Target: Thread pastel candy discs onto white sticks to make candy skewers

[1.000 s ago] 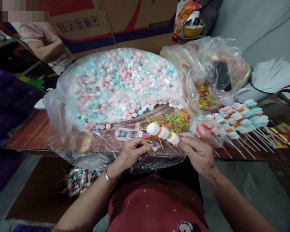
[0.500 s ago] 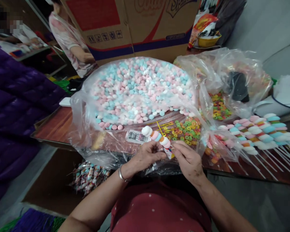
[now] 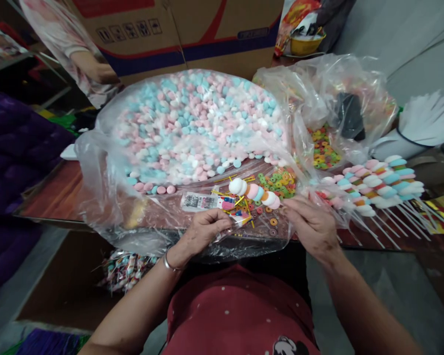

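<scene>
My right hand [image 3: 311, 224] pinches the lower end of a candy skewer [image 3: 254, 193] threaded with white, pink, blue and orange pieces, tilted with its white tip up to the left. My left hand [image 3: 205, 229] is closed on the edge of a clear printed wrapper [image 3: 240, 214], to the left of the skewer. Behind the skewer lie green and orange candy rings [image 3: 279, 181] and yellow twist ties [image 3: 225, 179]. A printed paper strip [image 3: 200, 201] rests on the table just beyond my left hand.
A large bag of pastel candies [image 3: 200, 128] fills the middle. Finished skewers [image 3: 381, 185] lie at the right, near a container of white sticks [image 3: 429, 121]. Behind stands a cardboard box [image 3: 192, 39]. An open box [image 3: 66, 281] holds wrapped skewers below left. A person's arm [image 3: 92, 66] shows at upper left.
My hands have moved apart. The skewer has shifted right with my right hand, while my left hand has drawn left with the wrapper. The camera view has also shifted.
</scene>
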### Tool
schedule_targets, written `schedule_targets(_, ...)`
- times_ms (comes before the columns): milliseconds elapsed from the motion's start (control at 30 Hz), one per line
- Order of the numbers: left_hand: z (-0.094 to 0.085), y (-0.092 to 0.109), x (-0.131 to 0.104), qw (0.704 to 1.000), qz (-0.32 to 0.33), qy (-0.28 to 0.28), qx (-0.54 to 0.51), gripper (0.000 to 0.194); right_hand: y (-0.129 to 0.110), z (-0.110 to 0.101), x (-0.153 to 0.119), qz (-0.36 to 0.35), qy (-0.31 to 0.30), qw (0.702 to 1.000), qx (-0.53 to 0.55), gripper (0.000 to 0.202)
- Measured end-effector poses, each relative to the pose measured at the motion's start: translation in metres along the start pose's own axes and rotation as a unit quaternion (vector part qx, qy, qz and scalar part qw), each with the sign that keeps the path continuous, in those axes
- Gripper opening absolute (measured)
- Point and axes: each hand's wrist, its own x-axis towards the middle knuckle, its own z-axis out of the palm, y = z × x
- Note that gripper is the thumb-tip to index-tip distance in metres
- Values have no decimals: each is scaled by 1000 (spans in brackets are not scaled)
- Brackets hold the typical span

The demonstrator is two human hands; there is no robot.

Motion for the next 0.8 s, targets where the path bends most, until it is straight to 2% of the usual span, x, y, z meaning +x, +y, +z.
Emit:
schedule_targets(100, -5, -6, 0, 999, -11, -8, -42, 33, 4, -25, 1, -65, -55, 993, -83, 22)
schedule_targets(200, -6, -10, 1, 996, -21, -8, -91, 37, 3, -38, 1, -106, -88, 981, -134, 23)
schedule_targets(367, -8, -11, -1, 995, -28, 6, -101, 40, 2, -46, -1, -95, -92, 981, -140, 24)
schedule_targets(467, -10, -12, -2, 995, -30, 10, -97, 40, 0, -48, -4, -70, -70, 986, -130, 24)
schedule_targets(533, -8, -13, -2, 996, -28, 11, -85, 37, -4, -42, -7, -39, -40, 994, -89, 25)
schedule_targets(600, -2, -13, -2, 998, -26, 14, -62, 34, -10, -28, -10, -2, -28, 1000, -13, 24)
schedule_targets(700, 11, -9, 0, 999, -15, 34, -37, 34, -20, 4, -14, 52, -63, 992, 93, 19)
schedule_targets(800, 19, -4, 2, 999, -9, 29, -24, 37, -24, 33, -17, 84, -63, 986, 131, 18)
